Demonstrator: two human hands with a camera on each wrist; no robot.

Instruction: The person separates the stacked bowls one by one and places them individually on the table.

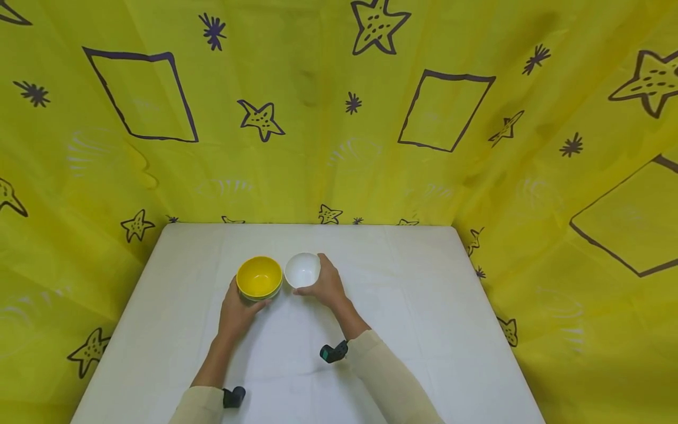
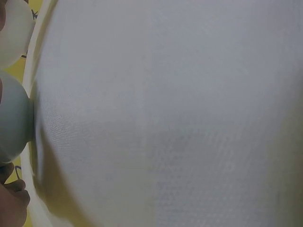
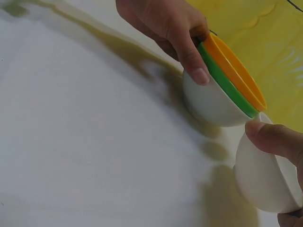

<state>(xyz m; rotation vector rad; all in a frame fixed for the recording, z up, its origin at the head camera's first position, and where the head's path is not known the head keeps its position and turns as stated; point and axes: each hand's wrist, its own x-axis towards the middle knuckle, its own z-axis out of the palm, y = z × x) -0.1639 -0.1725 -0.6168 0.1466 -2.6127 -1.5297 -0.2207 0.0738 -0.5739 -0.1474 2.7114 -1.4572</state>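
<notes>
Head view showed two hands on a white-covered table [image 1: 402, 330], each with its own bowl. On the left, the left hand [image 1: 237, 311] gripped a nested stack of bowls [image 1: 259, 278]: a yellow bowl on top, and, as the right wrist view showed, a green bowl [image 3: 226, 84] under it and a white outer bowl [image 3: 210, 103] at the bottom. The thumb [image 3: 188, 56] lay curled over the near wall of this stack and the other fingers went around its far side, so the stack was clamped from two sides; in my judgement this grip held the three together as one piece. The stack seemed tilted in the right wrist view, but I could not tell if its base touched the cloth.

Just right of the stack, with the rims close together or maybe touching, was a single white bowl [image 1: 302, 270]. The right hand [image 1: 326, 286] held it, the thumb [image 3: 274, 138] pressed on the near rim and the fingers curled around the right side. Probably this pinch kept the light bowl steady.

The left wrist view showed mostly the cloth, with only curved bowl walls at its left edge.
</notes>
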